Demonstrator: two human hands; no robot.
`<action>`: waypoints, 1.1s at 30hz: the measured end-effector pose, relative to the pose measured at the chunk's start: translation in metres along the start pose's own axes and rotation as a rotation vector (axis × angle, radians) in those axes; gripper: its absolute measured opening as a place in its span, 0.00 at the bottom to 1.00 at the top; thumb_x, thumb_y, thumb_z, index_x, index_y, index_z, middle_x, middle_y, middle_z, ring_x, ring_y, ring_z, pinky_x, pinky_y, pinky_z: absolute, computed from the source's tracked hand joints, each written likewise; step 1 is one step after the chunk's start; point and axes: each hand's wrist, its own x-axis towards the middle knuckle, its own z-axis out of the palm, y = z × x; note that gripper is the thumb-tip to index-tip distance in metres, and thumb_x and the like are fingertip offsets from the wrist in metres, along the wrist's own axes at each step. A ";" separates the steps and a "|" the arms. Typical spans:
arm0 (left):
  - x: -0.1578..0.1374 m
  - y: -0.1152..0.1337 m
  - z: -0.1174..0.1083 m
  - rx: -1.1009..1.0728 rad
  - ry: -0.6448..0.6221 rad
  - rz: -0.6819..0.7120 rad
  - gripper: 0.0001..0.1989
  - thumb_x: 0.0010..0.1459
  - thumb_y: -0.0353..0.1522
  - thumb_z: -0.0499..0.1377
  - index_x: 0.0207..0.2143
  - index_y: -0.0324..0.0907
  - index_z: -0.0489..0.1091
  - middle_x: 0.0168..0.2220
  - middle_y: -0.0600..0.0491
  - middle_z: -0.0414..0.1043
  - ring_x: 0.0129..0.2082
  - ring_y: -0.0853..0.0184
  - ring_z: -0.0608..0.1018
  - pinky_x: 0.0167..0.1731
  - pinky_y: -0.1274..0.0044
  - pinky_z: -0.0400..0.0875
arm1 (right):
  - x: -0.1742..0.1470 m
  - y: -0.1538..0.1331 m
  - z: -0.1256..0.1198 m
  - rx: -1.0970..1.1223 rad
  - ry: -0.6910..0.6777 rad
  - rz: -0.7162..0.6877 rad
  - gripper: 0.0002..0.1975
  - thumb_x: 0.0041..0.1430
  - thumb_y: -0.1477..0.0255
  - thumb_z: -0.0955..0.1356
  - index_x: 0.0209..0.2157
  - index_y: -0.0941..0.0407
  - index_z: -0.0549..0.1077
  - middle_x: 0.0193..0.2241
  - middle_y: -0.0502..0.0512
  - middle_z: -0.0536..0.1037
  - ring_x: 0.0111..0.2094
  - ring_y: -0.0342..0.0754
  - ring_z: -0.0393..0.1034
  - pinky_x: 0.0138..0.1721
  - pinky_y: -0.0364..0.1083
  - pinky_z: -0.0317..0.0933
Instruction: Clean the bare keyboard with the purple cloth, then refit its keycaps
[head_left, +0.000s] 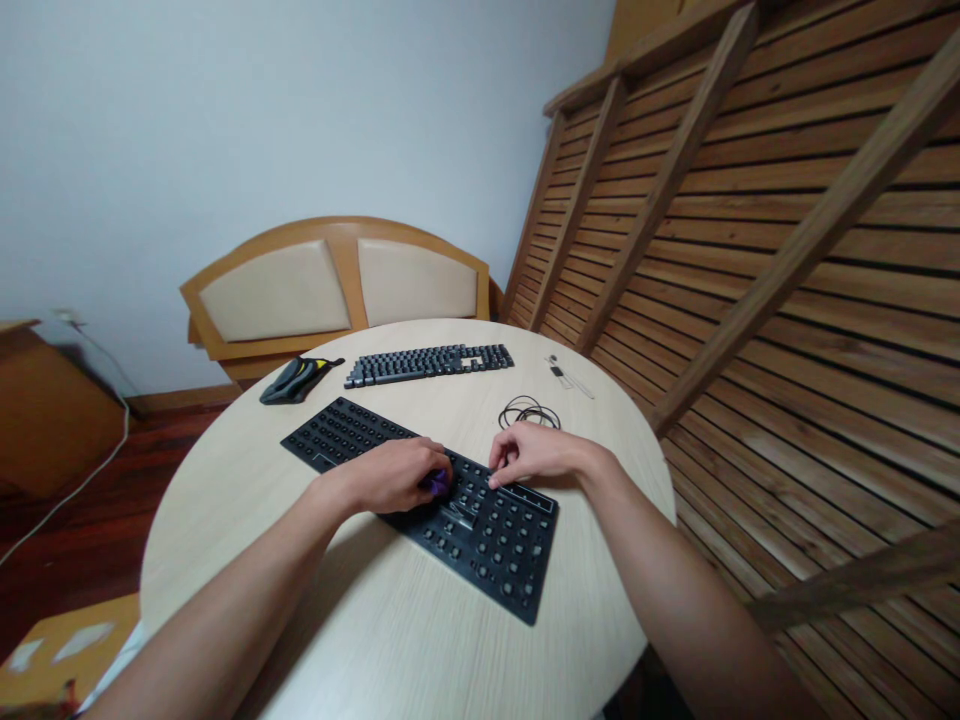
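A black keyboard with its keycaps off lies at a slant on the round table, its switches bare. My left hand is closed around a small purple thing, pressed low over the middle of the keyboard. The fingers cover most of that purple thing, so its kind is unclear. At the keyboard's far edge, my right hand has its fingers curled and its thumb side resting on the board, gripping that edge.
Loose keycaps stand in keyboard rows at the table's far side. A black and yellow object lies to their left. A coiled black cable is behind my right hand, with a small wire tool beyond. Wooden slats lean at right.
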 end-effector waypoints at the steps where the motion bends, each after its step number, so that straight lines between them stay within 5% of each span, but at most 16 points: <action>1: 0.000 -0.001 0.001 -0.019 0.003 0.016 0.08 0.56 0.25 0.58 0.38 0.40 0.73 0.38 0.50 0.74 0.39 0.63 0.75 0.42 0.73 0.70 | 0.000 0.000 0.000 0.004 -0.001 0.000 0.19 0.45 0.59 0.77 0.34 0.60 0.80 0.24 0.51 0.76 0.26 0.43 0.66 0.27 0.41 0.57; 33: 0.017 0.012 0.014 -0.068 0.070 0.227 0.07 0.61 0.25 0.58 0.39 0.43 0.74 0.39 0.51 0.76 0.43 0.63 0.76 0.47 0.72 0.69 | 0.002 -0.001 0.000 0.014 -0.001 -0.013 0.18 0.45 0.60 0.77 0.33 0.60 0.80 0.25 0.51 0.76 0.26 0.43 0.66 0.27 0.42 0.57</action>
